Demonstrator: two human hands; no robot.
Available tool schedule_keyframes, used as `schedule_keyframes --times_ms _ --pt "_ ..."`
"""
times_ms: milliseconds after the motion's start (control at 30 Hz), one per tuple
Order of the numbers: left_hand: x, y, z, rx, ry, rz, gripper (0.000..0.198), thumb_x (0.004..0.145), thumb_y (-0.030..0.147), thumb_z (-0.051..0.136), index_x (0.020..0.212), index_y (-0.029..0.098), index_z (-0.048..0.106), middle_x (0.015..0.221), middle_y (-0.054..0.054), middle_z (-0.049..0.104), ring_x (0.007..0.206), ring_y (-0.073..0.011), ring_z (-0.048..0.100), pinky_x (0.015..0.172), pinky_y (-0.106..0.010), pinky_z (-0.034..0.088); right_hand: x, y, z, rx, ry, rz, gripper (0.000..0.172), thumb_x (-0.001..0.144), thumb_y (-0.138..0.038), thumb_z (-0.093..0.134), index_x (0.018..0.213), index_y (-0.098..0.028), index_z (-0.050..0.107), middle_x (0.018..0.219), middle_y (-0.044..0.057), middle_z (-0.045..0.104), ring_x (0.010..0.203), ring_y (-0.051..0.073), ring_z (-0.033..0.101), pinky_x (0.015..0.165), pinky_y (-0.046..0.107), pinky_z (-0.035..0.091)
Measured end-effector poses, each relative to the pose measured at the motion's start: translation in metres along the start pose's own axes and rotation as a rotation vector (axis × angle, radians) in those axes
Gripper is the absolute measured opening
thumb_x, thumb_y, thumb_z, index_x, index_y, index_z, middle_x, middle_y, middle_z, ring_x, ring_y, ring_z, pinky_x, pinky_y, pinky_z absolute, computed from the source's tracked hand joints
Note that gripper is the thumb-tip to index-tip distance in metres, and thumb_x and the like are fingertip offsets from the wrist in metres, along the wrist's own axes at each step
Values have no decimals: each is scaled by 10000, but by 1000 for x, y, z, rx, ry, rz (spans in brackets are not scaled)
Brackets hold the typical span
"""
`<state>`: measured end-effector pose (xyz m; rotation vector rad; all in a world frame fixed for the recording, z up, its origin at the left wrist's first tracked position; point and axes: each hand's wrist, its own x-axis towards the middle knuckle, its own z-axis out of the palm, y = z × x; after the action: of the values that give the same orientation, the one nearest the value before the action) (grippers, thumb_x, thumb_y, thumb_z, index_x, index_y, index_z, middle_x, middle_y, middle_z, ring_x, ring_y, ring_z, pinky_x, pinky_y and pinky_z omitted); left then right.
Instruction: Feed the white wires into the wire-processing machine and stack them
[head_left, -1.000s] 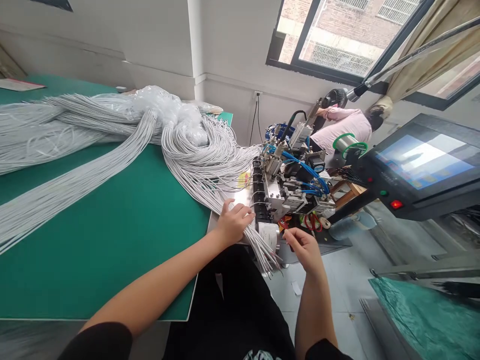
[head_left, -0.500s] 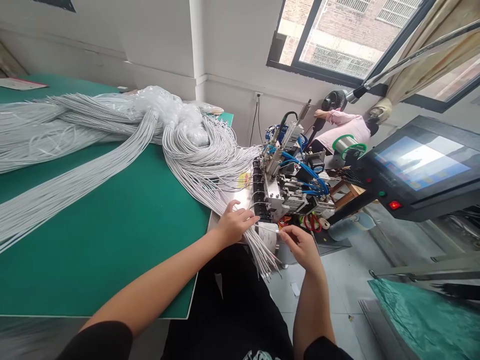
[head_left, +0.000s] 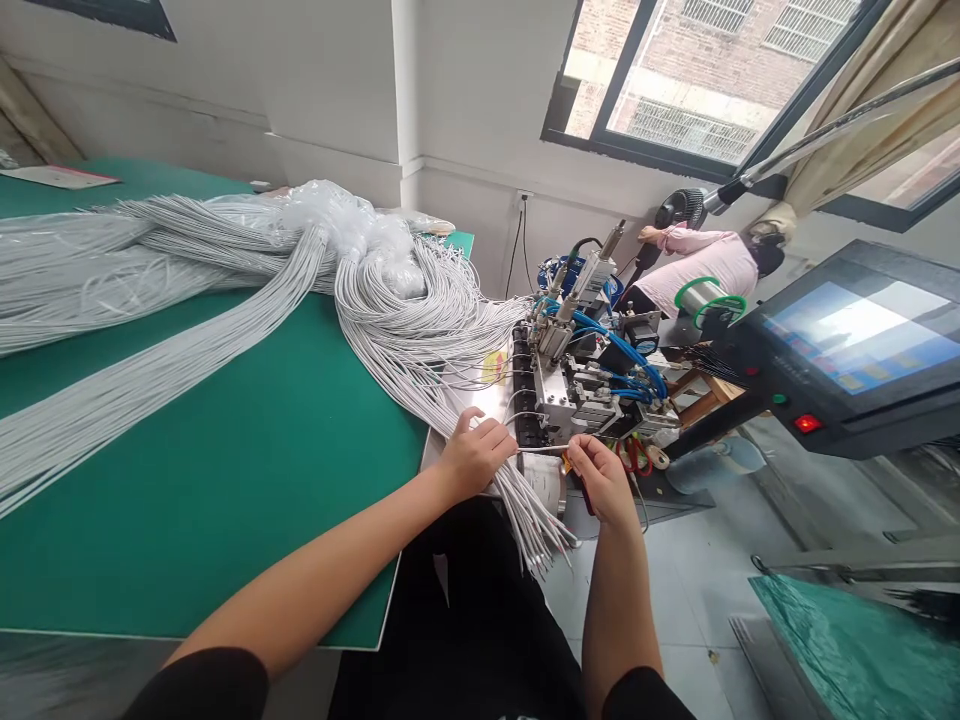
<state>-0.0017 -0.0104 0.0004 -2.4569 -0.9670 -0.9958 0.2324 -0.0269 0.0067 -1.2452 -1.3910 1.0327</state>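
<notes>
One thin white cable (head_left: pixel 544 449) runs nearly level between my two hands, just in front of the machine. My left hand (head_left: pixel 478 456) is closed around it, resting over a bundle of white cables (head_left: pixel 531 515) whose loose ends fan out below. At the other end, my right hand (head_left: pixel 602 480) pinches the cable between thumb and fingertips; the tip is hidden by the fingers. Close beyond both hands stands a benchtop machine (head_left: pixel 559 390) with metal cylinders and blue air hoses. Several white cables lead into the black row along its left side.
A green table (head_left: pixel 315 400) carries large cable bundles (head_left: pixel 420 290) and plastic wrapping (head_left: pixel 322 215). A control screen (head_left: pixel 862 330) hangs at the right. Red-handled scissors (head_left: pixel 640 458) lie beyond my right hand. A person in pink (head_left: pixel 709 265) bends near a fan (head_left: pixel 681 208).
My right hand has risen slightly against the machine, and the cable between my hands shows more plainly. My left hand stays over the bundle. The view has shifted a little.
</notes>
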Motion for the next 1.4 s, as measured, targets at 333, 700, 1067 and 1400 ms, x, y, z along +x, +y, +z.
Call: schedule_keyframes --times_ms 333,700,1067,1400 --pt "-1 -3 -1 -18 -74 33 310 780 3 408 916 210 595 748 2 586 749 -152 528 936 -381 270 12 1 17 318 99 20 288 692 -426 760 688 -167 632 571 -11 521 459 72 331 434 227 215" --pt "-1 -1 -2 0 -59 -2 379 768 24 450 1027 239 624 803 -14 604 806 -167 542 916 -405 280 13 11 8 -248 156 -100 265 814 -431 610 772 -172 646 678 33 622 592 150 498 581 274 383" --pt "0 2 2 11 -128 -131 389 699 41 513 1011 226 653 835 -47 600 884 -211 537 978 -482 257 27 31 6 -231 19 -31 275 779 -432 558 652 -192 520 589 -33 449 575 129 400 554 238 327" --pt "-1 1 5 1 -138 -146 378 687 53 520 988 227 666 845 -50 611 891 -214 544 989 -491 252 19 41 18 94 114 147 379 694 -538 651 647 -181 532 555 -27 477 514 119 407 500 241 347"
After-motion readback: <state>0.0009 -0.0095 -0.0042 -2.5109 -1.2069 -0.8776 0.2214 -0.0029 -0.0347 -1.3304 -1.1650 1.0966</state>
